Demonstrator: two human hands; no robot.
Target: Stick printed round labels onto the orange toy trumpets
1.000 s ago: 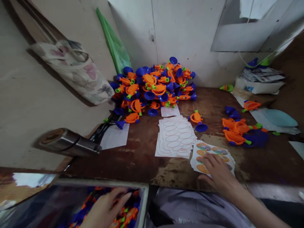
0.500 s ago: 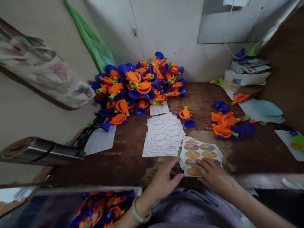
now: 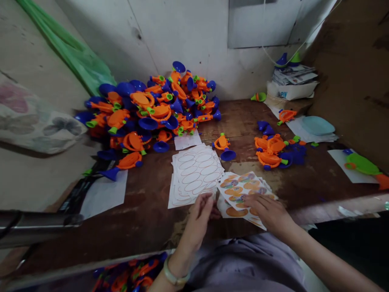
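A small pile of sticker sheets (image 3: 235,190) with orange and multicoloured ovals lies at the table's front; its top sheet sits at an angle over those beneath. My right hand (image 3: 269,211) is closed on the top sheet's right side, its thumb hidden. My left hand (image 3: 199,219), a bangle at the wrist, is by the pile's lower left edge with fingers loosely curled, the thumb apart and nothing visible in it. Just beyond the left hand is a stack of white sheets with empty oval outlines (image 3: 194,170).
Orange and blue toy trumpets (image 3: 152,109) are heaped at the back left. One trumpet (image 3: 223,144) lies alone mid-table; a smaller group (image 3: 270,152) is farther right. A metal flask (image 3: 39,225) is at the left. More toys (image 3: 127,278) fill a space below the table edge.
The view has swung to the right. The top sticker sheet has turned and shifted out of line with the pile under my right hand. My left hand has turned, its fingers curling more.
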